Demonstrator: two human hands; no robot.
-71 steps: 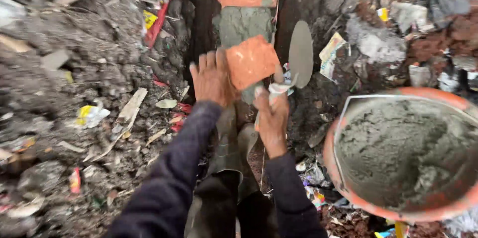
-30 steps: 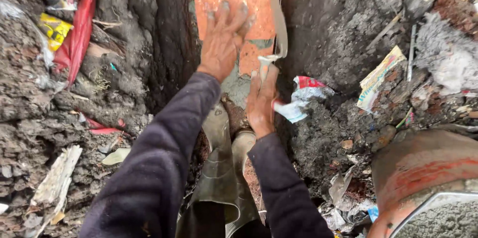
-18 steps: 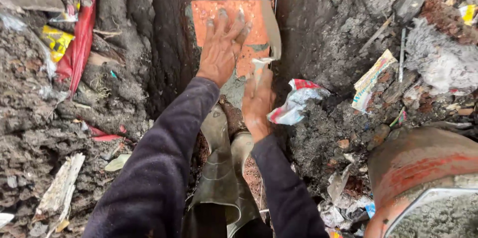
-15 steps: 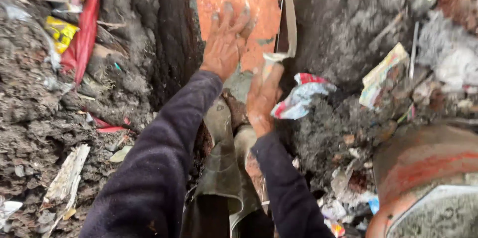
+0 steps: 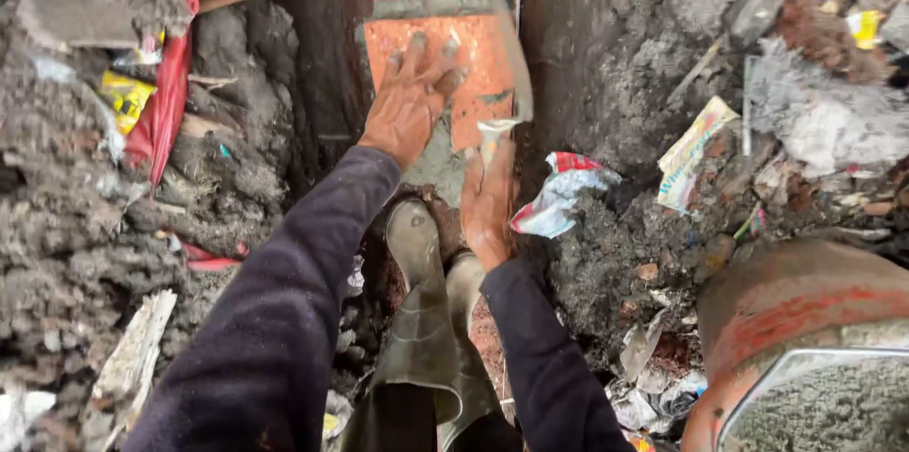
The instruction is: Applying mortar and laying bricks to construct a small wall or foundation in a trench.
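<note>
Down in the trench, pressing a brick into place.

The left hand (image 5: pixel 409 111) is lying flat with fingers (image 5: pixel 417 50) spread wide, gripping nothing, pushing on the orange brick (image 5: pixel 473 73) set in the narrow trench (image 5: pixel 322 83) just below another brick. The right hand (image 5: pixel 488 201) is curling closed around the handle of a trowel (image 5: pixel 507 69), its blade standing against the brick's right edge. That brick is looking heavy, stiff and gritty, best taken by its long sides. At the lower right, an orange pan (image 5: pixel 786 305) is holding grey wet mortar (image 5: pixel 833 409).
</note>
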